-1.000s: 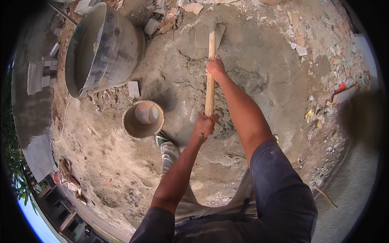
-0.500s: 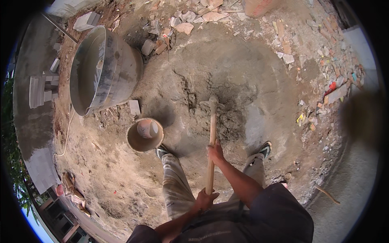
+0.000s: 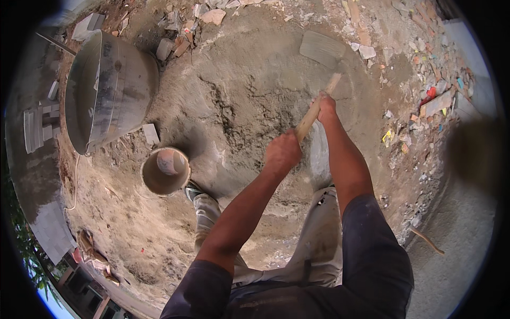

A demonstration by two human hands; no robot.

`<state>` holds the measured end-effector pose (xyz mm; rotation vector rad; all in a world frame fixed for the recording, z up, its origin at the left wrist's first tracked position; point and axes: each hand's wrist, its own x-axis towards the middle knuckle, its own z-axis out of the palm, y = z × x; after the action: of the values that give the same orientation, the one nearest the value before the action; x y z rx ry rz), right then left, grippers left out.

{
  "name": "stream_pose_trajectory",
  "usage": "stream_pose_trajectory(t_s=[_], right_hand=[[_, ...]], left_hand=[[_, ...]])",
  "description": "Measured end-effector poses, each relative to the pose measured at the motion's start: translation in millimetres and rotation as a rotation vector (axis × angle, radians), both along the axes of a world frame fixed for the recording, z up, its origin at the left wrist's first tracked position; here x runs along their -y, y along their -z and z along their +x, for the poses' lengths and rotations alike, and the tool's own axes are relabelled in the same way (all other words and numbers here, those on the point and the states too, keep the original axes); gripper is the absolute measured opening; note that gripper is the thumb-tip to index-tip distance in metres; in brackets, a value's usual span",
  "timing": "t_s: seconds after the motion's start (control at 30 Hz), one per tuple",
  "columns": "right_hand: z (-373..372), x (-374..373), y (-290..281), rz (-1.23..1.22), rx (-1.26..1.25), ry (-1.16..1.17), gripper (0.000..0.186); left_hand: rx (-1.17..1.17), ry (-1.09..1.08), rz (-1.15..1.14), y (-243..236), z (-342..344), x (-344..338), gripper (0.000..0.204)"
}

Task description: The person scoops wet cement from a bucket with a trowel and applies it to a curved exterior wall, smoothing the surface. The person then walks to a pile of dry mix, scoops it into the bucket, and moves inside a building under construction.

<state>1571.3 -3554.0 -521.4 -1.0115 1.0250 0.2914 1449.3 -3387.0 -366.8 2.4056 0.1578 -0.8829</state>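
Note:
Both my hands are closed around the wooden handle of a hoe [image 3: 307,125]. My right hand [image 3: 325,108] grips it farther up, close to the head, and my left hand [image 3: 284,149] holds it lower down. The hoe's wide, grey, mortar-coated blade [image 3: 322,49] shows beyond the handle's tip, at the far right part of the wet grey mortar [image 3: 249,101]. Whether the blade touches the mortar I cannot tell. A rough, crumbly ridge runs through the middle of the spread mix, left of the handle.
A large tub [image 3: 125,85] of greyish liquid stands tilted-looking at the left. Nearer my left foot is a bucket [image 3: 166,171] with a smaller container inside. Rubble [image 3: 430,101] lines the right side, and grey blocks [image 3: 34,130] are stacked far left. A stick [image 3: 426,240] lies lower right.
The hoe has swung away from me and to the right, out of the churned middle. Both hands moved forward with it, and my arms are now stretched out. The view has shifted slightly.

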Motion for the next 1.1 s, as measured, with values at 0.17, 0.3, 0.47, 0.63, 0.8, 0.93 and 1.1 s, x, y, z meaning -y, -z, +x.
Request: stream_pose_trajectory(t_s=[0.17,0.3,0.47,0.63,0.8,0.93,1.1], right_hand=[[-41.0,3.6,42.4,-0.060,-0.157,-0.088,0.019],[-143.6,-40.7,43.5,-0.003,-0.335,-0.054,0.022],[-247.1,-113.1,-13.0,0.054,-0.407,-0.051,0.015],[-346.9,-171.6,-99.6,0.241,-0.446,0.071,0.025],[-322.5,-146.7,-111.3,0.221,-0.365,0.238,0.027],[-224.1,-37.9,-40.3,0.230,-0.167,0.344,0.020],[-116.4,73.9,20.2,0.052,-0.141,0.298,0.015]], left_hand=[[-0.124,0.037,0.002,9.8,-31.4,4.8,0.028],[-0.273,-0.026,0.021,-5.8,-119.2,-21.7,0.029],[-0.343,0.017,0.138,-55.8,-200.7,-74.4,0.027],[-0.448,0.035,0.261,-127.7,-300.4,-140.4,0.034],[-0.061,0.107,0.137,-106.4,-292.5,-147.5,0.030],[0.057,0.182,0.106,-30.3,-182.3,-55.1,0.027],[0.033,0.161,0.036,14.9,-78.0,49.2,0.031]])
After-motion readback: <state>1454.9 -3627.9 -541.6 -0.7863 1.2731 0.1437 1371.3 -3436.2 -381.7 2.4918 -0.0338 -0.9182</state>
